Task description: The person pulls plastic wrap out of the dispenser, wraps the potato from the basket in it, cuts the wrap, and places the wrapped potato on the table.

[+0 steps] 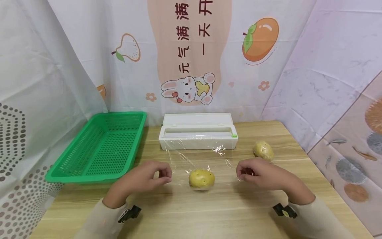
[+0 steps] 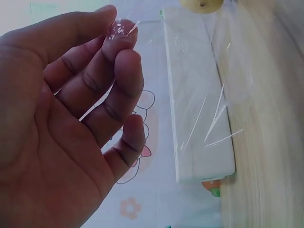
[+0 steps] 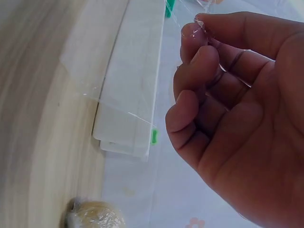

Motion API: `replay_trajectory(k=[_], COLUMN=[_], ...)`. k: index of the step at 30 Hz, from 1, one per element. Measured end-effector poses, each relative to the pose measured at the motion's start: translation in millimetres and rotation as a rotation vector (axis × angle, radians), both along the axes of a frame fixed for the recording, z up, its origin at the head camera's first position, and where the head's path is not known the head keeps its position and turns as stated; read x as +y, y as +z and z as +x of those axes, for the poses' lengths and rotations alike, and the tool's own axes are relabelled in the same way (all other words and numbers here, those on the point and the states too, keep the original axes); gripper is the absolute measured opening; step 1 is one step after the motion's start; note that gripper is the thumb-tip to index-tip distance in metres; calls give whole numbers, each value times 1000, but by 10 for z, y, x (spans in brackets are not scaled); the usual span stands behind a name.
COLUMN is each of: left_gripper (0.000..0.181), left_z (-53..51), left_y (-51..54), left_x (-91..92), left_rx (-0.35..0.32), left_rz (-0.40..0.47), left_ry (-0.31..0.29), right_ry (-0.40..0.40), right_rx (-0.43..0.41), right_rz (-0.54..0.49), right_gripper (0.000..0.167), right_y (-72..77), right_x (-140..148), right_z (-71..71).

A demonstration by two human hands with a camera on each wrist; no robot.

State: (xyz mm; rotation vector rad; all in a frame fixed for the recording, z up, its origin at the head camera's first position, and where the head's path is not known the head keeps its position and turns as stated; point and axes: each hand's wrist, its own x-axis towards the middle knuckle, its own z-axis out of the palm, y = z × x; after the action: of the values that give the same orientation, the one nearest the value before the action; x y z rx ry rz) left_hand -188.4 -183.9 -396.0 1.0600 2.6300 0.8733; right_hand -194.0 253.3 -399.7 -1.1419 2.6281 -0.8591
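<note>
A sheet of clear film stretches between the two hands, in front of the white dispenser box. My left hand pinches its left edge between thumb and fingertip, which the left wrist view shows close up. On the other side my right hand pinches the film's right edge; in the right wrist view the film gathers at the fingertips of that hand. Between the hands, a yellow potato lies at the film's near part; whether the film is over or under it I cannot tell.
A green basket stands at the left of the wooden table. Behind my right hand lies another potato, wrapped in film. The box's lid stands raised against the printed curtain.
</note>
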Motion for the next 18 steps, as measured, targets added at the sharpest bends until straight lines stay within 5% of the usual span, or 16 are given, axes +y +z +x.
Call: replay_trajectory(k=[7,18], left_gripper=[14,12], left_z=[-155,-214], left_y=[-29,-21], left_x=[21,4], left_rx=[18,-23], left_rz=[31,25], left_ry=[11,48], right_ry=[-43,-52], right_rx=[-30,-75], right_rz=[54,52], right_gripper=[19,16], right_y=[11,-13], right_x=[4,45], right_z=[-127,-199])
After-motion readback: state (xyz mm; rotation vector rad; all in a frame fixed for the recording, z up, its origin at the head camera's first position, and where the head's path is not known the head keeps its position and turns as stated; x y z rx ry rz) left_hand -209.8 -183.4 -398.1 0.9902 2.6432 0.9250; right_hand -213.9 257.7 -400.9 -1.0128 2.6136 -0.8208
